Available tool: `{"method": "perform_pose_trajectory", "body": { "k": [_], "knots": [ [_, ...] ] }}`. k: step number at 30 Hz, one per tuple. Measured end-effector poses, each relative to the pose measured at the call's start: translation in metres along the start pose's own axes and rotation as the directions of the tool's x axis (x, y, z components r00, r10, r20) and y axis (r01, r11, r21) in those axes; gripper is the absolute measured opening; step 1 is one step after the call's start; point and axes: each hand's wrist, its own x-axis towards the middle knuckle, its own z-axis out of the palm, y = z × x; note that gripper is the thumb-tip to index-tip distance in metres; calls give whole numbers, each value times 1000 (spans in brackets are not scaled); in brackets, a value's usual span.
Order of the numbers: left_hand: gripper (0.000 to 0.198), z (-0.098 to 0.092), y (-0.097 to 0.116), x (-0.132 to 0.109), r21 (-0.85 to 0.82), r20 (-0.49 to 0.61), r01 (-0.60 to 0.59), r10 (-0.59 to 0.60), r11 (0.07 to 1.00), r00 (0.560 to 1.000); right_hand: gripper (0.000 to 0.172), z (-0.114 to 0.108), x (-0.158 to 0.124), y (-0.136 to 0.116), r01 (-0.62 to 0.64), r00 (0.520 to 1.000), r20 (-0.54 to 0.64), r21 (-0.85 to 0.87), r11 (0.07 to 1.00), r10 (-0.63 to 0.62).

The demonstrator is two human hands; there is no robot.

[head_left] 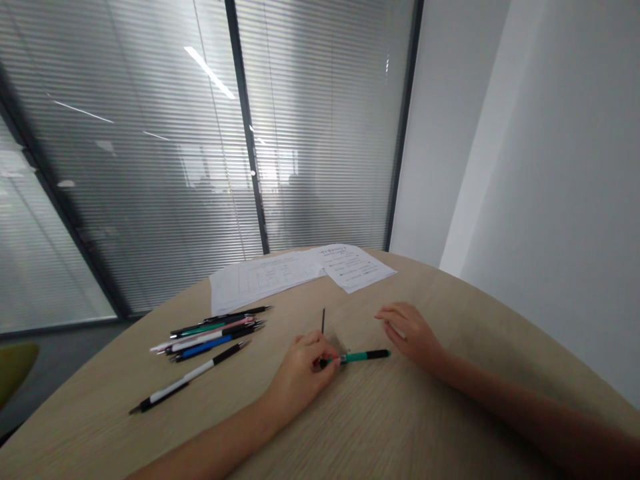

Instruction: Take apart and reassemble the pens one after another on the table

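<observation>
My left hand (306,363) is closed, thumb and fingers pinching one end of a green pen (357,357) with a black grip. The pen points to the right, low over the table. Just beyond my left fingers a thin dark rod (323,320), which looks like a pen refill, runs away from me; its near end is hidden by the hand. To the right of the pen, my right hand (410,333) is a little apart from it. Its fingers are bent, with a gap between them and the thumb, and I see nothing held there.
On the left lies a pile of several pens (215,333) in black, white, blue, green and pink. Nearer to me is a single white and black pen (183,380). Printed sheets (265,277) lie at the far edge of the round wooden table (400,427), before a glass partition with blinds.
</observation>
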Motion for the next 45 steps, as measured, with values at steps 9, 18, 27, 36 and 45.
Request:
{"method": "perform_pose_trajectory", "body": {
  "k": [9, 18, 27, 36, 45],
  "knots": [
    [8, -1, 7, -7, 129, 14, -287, 287, 949, 958, 10, -13, -4, -65, 275, 961, 7, 105, 956, -278],
    [11, -4, 7, -8, 141, 2, -238, 240, 961, 971, 8, -4, -3, -48, 139, 990, -24, 65, 988, -138],
    [17, -1, 10, -8, 296, -20, -84, 94, 951, 995, 7, 9, 4, -10, -126, 992, -10, -219, 968, 127],
    [10, 4, 8, -8, 397, 41, -116, 109, 910, 993, 11, 11, 27, -23, -67, 988, 104, -395, 916, 117],
    [9, 4, 10, -10, 390, 82, -119, 94, 913, 992, 13, 24, 44, -32, -43, 975, 183, -389, 920, 123]
  ]
}}
